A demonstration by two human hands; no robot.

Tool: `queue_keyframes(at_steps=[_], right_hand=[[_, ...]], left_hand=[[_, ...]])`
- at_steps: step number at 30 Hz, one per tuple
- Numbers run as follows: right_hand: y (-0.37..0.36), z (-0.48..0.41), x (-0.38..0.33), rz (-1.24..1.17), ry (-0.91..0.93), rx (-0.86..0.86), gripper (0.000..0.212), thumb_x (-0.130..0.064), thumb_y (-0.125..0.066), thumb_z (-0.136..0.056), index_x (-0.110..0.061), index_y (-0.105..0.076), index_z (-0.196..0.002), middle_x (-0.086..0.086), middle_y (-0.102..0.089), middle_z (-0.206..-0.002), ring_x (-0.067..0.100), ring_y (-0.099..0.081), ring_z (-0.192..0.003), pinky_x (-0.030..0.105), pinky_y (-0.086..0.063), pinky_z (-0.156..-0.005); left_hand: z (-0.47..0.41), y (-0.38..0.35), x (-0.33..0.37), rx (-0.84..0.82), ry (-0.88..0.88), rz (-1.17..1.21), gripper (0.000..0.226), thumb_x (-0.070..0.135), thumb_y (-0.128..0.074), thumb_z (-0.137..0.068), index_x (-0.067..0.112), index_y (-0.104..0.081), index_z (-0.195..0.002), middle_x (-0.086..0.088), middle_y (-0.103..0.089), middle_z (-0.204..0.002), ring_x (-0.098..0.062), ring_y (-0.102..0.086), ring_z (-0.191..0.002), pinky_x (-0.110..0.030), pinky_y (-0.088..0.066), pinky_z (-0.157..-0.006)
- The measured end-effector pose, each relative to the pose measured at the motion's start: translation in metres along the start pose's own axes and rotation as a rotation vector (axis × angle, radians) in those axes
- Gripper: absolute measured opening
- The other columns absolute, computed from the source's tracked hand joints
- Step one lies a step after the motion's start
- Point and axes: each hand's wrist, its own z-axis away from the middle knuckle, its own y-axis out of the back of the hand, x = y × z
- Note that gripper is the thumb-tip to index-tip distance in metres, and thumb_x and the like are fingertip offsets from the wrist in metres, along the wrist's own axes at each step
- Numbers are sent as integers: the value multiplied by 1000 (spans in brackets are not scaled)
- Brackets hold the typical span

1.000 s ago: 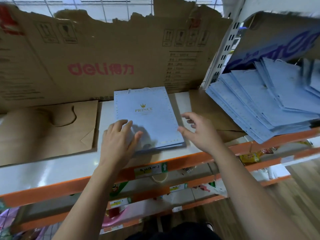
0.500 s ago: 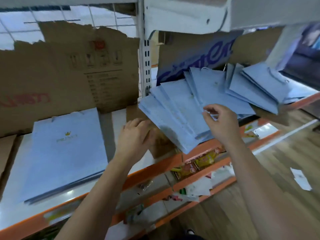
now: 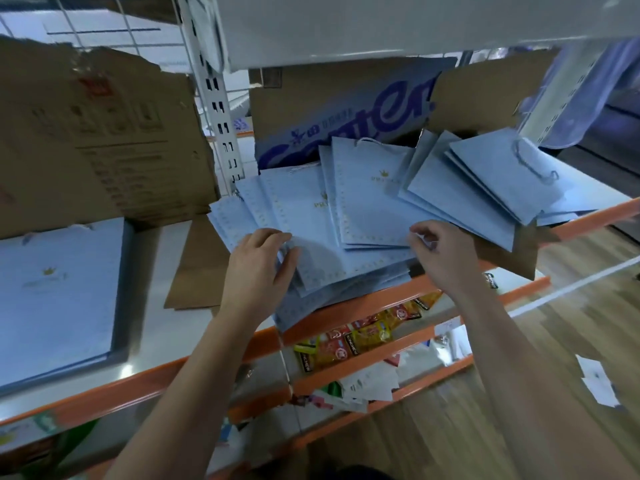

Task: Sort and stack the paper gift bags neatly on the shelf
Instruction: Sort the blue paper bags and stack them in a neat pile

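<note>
- Loose blue gift bags (image 3: 367,216) lie fanned and overlapping on the right part of the shelf (image 3: 166,374) — some jut past its orange near edge.
- The left hand (image 3: 258,268) grips the pile's left side, fingers curled over a bag's edge.
- The right hand (image 3: 440,252) pinches a bag's near corner, fingers curled.
- At the left, a tidy stack (image 3: 59,289) of the same bags lies flat; a brown paper bag (image 3: 195,268) lies between it and the pile.
</note>
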Motion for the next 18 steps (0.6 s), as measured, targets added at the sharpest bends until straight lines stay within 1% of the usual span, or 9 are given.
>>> queue_keyframes(at_steps=[3, 6, 9, 11, 12, 14, 15, 16, 18], right_hand=[[1, -5, 0, -30, -4, -4, 23, -25, -60, -93, -15, -67, -112, 0, -65, -107, 7, -55, -93, 19, -37, -80], [4, -10, 2, -47, -16, 11, 22, -24, -60, -93, -16, -67, -113, -2, -64, -106, 6, -55, -93, 19, -38, -80], [9, -16, 8, -23, -8, 78, 20, -21, -61, -93, -13, -68, -110, 3, -67, -105, 8, -56, -89, 20, -40, -80], [16, -22, 11, 20, -5, 143, 18, -21, -61, -92, -12, -69, -106, 5, -69, -100, 10, -57, -83, 21, -44, -78], [19, -25, 13, 47, 4, 163, 17, -21, -62, -92, -12, -70, -104, 5, -70, -97, 10, -58, -81, 19, -46, -76], [26, -33, 19, 97, 20, 191, 16, -20, -61, -92, -11, -71, -101, 5, -71, -94, 11, -61, -78, 7, -38, -68], [30, -36, 22, 106, 16, 207, 17, -19, -61, -92, -11, -71, -101, 5, -71, -92, 12, -60, -77, 4, -33, -63], [35, -38, 28, 101, 3, 224, 17, -18, -60, -92, -11, -71, -102, 5, -70, -91, 12, -59, -76, 3, -33, -61], [45, -44, 43, 86, -27, 262, 17, -17, -58, -93, -12, -71, -101, 1, -66, -87, 11, -55, -73, -1, -32, -63]], left_hand=[[-6, 0, 1, -9, 5, -23, 43, 38, -45, -95, 8, -66, -116, -8, -65, -114, -30, -59, -102, -44, -51, -83], [-22, -4, 0, -9, -19, -11, 47, 43, -41, -96, 9, -65, -118, -7, -64, -116, -30, -59, -105, -47, -50, -86], [-43, -12, 7, -4, -62, 46, 50, 46, -37, -95, 10, -63, -120, -7, -62, -119, -30, -57, -109, -48, -48, -87], [-54, -19, 17, -4, -99, 61, 50, 45, -37, -95, 12, -63, -120, -6, -62, -119, -30, -56, -109, -48, -47, -88], [-59, -23, 22, -3, -114, 58, 50, 45, -37, -94, 12, -63, -120, -6, -62, -120, -30, -56, -109, -48, -47, -88], [-69, -31, 35, -19, -129, 43, 51, 46, -36, -94, 12, -63, -121, -7, -61, -121, -31, -56, -110, -46, -46, -90], [-73, -36, 43, -31, -133, 46, 52, 46, -35, -94, 13, -63, -121, -7, -61, -122, -30, -55, -111, -45, -45, -90], [-77, -42, 52, -40, -141, 53, 52, 47, -35, -94, 13, -63, -122, -6, -61, -123, -30, -55, -112, -44, -44, -91], [-86, -55, 70, -39, -174, 43, 51, 46, -37, -94, 13, -63, -123, -6, -61, -123, -29, -55, -113, -44, -43, -91]])
